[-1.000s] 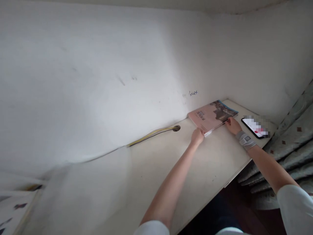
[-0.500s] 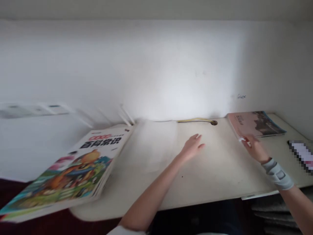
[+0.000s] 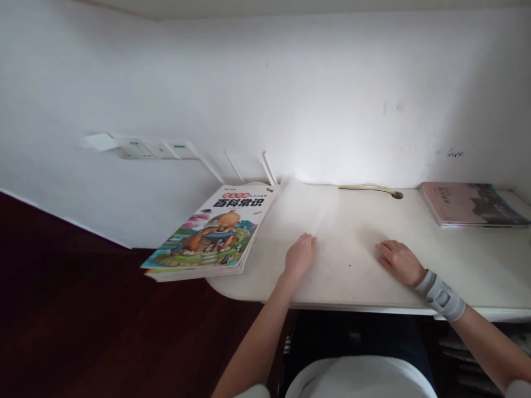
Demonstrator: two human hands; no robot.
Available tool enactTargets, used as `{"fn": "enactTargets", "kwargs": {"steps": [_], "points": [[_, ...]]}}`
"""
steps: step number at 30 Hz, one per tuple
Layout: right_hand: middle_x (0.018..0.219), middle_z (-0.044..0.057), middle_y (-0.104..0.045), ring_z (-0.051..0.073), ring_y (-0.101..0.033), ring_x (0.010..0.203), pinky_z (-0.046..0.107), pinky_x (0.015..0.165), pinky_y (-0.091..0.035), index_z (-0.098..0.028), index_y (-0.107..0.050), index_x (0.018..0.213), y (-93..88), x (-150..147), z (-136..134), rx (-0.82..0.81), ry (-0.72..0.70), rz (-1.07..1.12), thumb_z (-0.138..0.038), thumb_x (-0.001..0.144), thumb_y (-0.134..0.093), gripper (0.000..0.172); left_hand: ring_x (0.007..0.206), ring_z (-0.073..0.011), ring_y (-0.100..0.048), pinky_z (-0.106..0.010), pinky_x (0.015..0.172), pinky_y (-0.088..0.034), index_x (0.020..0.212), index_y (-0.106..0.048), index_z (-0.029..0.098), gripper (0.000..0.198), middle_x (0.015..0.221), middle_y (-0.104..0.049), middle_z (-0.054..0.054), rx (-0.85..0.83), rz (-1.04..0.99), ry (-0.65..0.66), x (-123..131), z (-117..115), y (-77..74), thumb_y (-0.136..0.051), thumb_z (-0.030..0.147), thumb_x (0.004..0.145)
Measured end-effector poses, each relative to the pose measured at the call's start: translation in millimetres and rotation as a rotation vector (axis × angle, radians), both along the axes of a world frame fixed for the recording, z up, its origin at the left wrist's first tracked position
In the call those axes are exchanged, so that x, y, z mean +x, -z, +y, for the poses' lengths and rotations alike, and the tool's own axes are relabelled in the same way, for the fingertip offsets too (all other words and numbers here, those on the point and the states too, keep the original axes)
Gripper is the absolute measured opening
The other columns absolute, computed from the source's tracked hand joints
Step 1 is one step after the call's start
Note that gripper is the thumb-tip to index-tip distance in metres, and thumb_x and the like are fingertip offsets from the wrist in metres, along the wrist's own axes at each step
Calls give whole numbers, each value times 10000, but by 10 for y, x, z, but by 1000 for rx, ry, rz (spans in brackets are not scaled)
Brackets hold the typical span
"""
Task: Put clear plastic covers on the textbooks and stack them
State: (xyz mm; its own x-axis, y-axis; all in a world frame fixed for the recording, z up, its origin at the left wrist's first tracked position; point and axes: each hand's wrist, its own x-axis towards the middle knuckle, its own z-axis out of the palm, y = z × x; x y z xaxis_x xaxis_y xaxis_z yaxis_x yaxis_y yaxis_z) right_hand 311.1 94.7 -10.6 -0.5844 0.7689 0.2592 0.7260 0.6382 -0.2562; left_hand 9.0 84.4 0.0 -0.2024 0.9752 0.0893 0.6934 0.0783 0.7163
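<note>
My left hand (image 3: 301, 255) is over the pale desktop with its fingers curled together. Just beyond its fingertips lies a blurred, whitish see-through sheet (image 3: 309, 207), reaching back to the wall. Whether the fingers grip its edge is hidden. My right hand (image 3: 400, 262), with a grey wrist wrap (image 3: 442, 296), hovers low over the desk or rests on it. Its fingers are bent inward and blurred at the tips; anything between them is too small to make out. To the left, a stack of books with a colourful illustrated cover (image 3: 219, 235) overhangs the desk's rounded end.
A pinkish book (image 3: 460, 202) lies at the back right of the desk (image 3: 352, 287). Yellow and black wires (image 3: 365, 187) run into a round hole (image 3: 397, 195). White sockets (image 3: 153, 149) are on the wall at left. Below is a dark floor (image 3: 83, 331).
The view has turned left and pulled back. My right hand has left the pinkish book's edge and come over the middle of the desk. My left hand's spread fingers have curled nearer the sheet.
</note>
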Motion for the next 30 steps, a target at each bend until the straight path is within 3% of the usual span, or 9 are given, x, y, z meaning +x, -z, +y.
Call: {"fn": "enactTargets", "kwargs": {"steps": [3, 5, 6, 10, 13, 16, 22, 25, 30], "points": [[1104, 70, -601, 242, -567, 1034, 417, 898, -479, -284, -521, 1167, 19, -109, -58, -23, 16, 78, -298, 875, -420, 309, 1047, -289, -572, -406, 987, -336, 766, -610, 218, 212, 916, -682, -94, 14, -45, 60, 223, -49, -205, -462, 338, 858], [1194, 88, -548, 229, -539, 1099, 405, 934, -466, -273, -422, 1269, 16, -172, -84, -24, 47, 145, -328, 888, -401, 385, 980, -260, -605, -346, 937, -384, 815, -645, 229, 216, 919, -692, -65, 39, -91, 166, 489, -118, -411, -476, 356, 858], [1241, 105, -510, 230, -513, 1138, 407, 952, -455, -255, -369, 1310, 1, -196, -99, -11, 73, 205, -340, 889, -399, 430, 961, -250, -613, -330, 913, -401, 865, -660, 226, 230, 938, -694, -62, 67, -164, 288, 636, -162, -535, -469, 353, 866], [1324, 147, -415, 259, -400, 1253, 466, 1002, -394, -216, -290, 1371, -172, -197, -216, 141, 204, 517, -340, 881, -413, 520, 972, -215, -623, -317, 907, -433, 1017, -655, 208, 318, 1016, -688, -45, 184, -605, 609, 1048, -316, -1067, -433, 399, 895], [1392, 139, -353, 270, -336, 1305, 500, 1031, -347, -254, -252, 1406, -339, -102, -360, 229, 255, 533, -331, 887, -407, 546, 981, -230, -634, -366, 884, -475, 1129, -593, 183, 388, 1072, -674, -75, 261, -1028, 550, 962, -335, -1279, -445, 447, 886], [1463, 131, -260, 283, -260, 1349, 524, 1044, -316, -272, -168, 1442, -399, -13, -484, 269, 236, 363, -370, 890, -419, 615, 942, -228, -653, -377, 847, -504, 1148, -564, 169, 406, 1028, -689, -96, 282, -1262, 281, 616, -286, -1136, -505, 448, 859], [1485, 187, -225, 304, -184, 1375, 536, 1061, -248, -176, -145, 1457, -175, -61, -616, 331, 181, 18, -536, 851, -441, 764, 874, -222, -676, -381, 838, -518, 1110, -562, 123, 395, 924, -704, -135, 138, -1278, -168, -6, -330, -260, -557, 406, 836], [1469, 187, -271, 308, -182, 1375, 530, 1068, -219, -162, -245, 1434, 15, -85, -660, 294, 149, -117, -597, 814, -457, 786, 819, -221, -689, -400, 818, -526, 1171, -524, 113, 385, 881, -707, -148, 65, -1179, -270, -130, -404, -2, -518, 353, 870], [1442, 185, -329, 330, -290, 1329, 540, 1018, -260, -180, -384, 1377, 279, 133, -669, 192, 202, -288, -574, 840, -434, 668, 803, -208, -694, -389, 812, -531, 1332, -389, 118, 490, 864, -709, -133, -4, -1005, -239, -191, -451, 103, -503, 280, 884]]}}
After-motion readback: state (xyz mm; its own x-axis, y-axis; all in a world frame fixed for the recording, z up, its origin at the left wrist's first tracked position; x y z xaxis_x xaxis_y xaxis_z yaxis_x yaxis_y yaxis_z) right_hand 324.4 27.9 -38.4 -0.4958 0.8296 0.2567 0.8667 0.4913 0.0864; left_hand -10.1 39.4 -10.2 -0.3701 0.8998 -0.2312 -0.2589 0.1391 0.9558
